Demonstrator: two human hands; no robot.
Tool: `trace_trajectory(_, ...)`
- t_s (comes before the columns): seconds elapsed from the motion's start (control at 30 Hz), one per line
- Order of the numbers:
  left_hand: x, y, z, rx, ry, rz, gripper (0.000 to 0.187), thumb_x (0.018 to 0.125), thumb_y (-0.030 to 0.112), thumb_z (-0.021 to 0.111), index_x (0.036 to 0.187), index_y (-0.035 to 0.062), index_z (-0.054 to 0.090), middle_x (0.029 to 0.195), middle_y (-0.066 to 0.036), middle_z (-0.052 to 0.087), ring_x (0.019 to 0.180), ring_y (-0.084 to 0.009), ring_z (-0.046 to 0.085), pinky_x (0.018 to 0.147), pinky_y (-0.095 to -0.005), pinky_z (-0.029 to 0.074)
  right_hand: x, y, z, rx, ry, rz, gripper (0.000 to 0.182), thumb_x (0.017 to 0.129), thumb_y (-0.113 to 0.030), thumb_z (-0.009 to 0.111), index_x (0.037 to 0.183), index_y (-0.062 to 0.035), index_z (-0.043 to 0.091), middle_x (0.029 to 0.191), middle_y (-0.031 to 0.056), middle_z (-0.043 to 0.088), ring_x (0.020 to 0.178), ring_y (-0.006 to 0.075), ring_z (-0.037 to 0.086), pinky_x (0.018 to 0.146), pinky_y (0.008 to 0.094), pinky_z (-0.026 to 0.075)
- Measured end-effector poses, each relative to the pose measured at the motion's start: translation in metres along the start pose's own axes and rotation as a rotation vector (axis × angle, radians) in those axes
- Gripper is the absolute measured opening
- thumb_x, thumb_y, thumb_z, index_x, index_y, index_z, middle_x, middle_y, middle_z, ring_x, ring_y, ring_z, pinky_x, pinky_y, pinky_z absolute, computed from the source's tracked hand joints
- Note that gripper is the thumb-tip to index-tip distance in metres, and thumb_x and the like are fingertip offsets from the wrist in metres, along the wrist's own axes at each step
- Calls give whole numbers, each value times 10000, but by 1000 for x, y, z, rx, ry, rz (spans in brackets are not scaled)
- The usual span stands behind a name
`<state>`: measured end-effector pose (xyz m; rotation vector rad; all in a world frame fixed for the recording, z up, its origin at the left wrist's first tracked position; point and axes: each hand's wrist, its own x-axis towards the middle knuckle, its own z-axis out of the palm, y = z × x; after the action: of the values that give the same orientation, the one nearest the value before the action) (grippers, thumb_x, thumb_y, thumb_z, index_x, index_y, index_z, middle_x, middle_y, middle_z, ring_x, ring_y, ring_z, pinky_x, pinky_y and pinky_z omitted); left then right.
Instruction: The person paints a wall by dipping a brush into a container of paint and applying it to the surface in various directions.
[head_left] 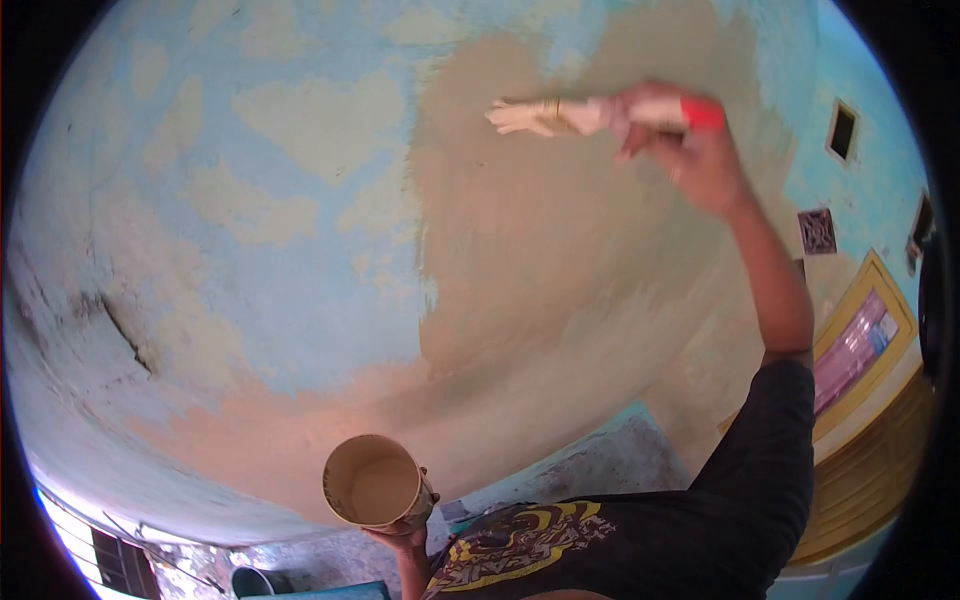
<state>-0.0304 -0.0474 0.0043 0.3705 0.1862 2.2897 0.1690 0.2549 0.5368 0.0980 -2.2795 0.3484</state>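
My left hand (408,532) holds a round bucket (334,478) from below and at its side, near the bottom middle of the view. Tan paint lies inside the bucket. Up at the right, my right hand (680,140), slightly blurred, is closed round the handle of a paintbrush (545,117) with a red end. The brush points left, and its tan-covered bristles are over the tan-painted part of the wall (540,220). Further left the wall is pale blue with cream patches.
A yellow-framed window (850,330) and a patterned vent block (817,231) are on the right. Above them is a small square opening (842,132). A dark bucket (258,581) stands low at the left, near a barred opening (110,560). A ledge (600,460) runs below the wall.
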Motion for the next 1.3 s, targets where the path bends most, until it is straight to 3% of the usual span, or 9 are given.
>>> trace_trajectory(0.23,4,3,22,-102,12,-21,997,882,798,476,1602,156,224,1531,-260,397,1302,-595,466,811,-763,559,40,-20,-39,-504,702,84,68,1006,-56,643,1029,-4,681,903,64,708,791,122,694,716,298,605)
trace_trajectory(0.4,-2,3,10,-95,-3,-32,992,861,785,555,1594,187,255,1552,-228,373,1336,-598,424,856,-779,521,-37,27,22,-888,49,-497,111,898,-47,743,1007,-59,738,976,72,727,862,196,727,726,327,590)
trace_trajectory(0.6,-2,1,10,-52,-38,-52,970,868,764,568,1587,183,274,1540,-231,384,1337,-596,425,830,-747,542,2,18,-43,-154,83,162,144,910,33,712,1052,10,714,1101,89,731,998,166,705,866,314,579)
trace_trajectory(0.73,3,2,22,-53,-31,-54,953,879,754,560,1588,185,274,1519,-239,410,1334,-593,429,835,-739,546,11,7,-42,-655,415,-234,67,992,-44,661,1042,-8,686,895,57,714,781,119,679,718,294,601)
trace_trajectory(0.93,-5,-1,27,-110,25,-81,971,892,769,503,1596,154,240,1536,-252,396,1339,-601,422,828,-763,547,-3,2,1,-159,152,-184,71,927,-16,721,996,0,715,978,63,726,907,108,677,793,288,557)
trace_trajectory(1.1,-12,-1,23,-36,20,-51,963,902,757,491,1592,133,245,1520,-260,412,1318,-602,446,799,-746,561,40,26,-52,-818,611,-552,87,992,-68,675,1031,9,664,883,60,709,777,112,684,703,280,599)
trace_trajectory(1.17,-11,-2,28,-25,54,-41,960,895,769,494,1582,137,273,1494,-252,437,1288,-588,479,790,-727,578,6,62,-20,-1003,420,-182,104,895,-48,738,995,-74,751,1006,98,742,897,172,725,762,316,596)
trace_trajectory(1.2,-13,0,31,-17,74,-43,959,891,776,496,1577,139,287,1481,-248,450,1274,-581,496,785,-718,587,-7,41,15,-979,254,-500,128,890,-60,731,1010,-92,762,993,98,746,893,223,740,765,336,606)
trace_trajectory(1.3,-11,4,40,62,58,-27,948,899,770,484,1573,131,293,1444,-248,492,1232,-565,541,754,-683,607,-23,10,33,-707,98,-458,167,877,-29,734,1032,-85,763,1029,90,754,908,245,740,791,334,609)
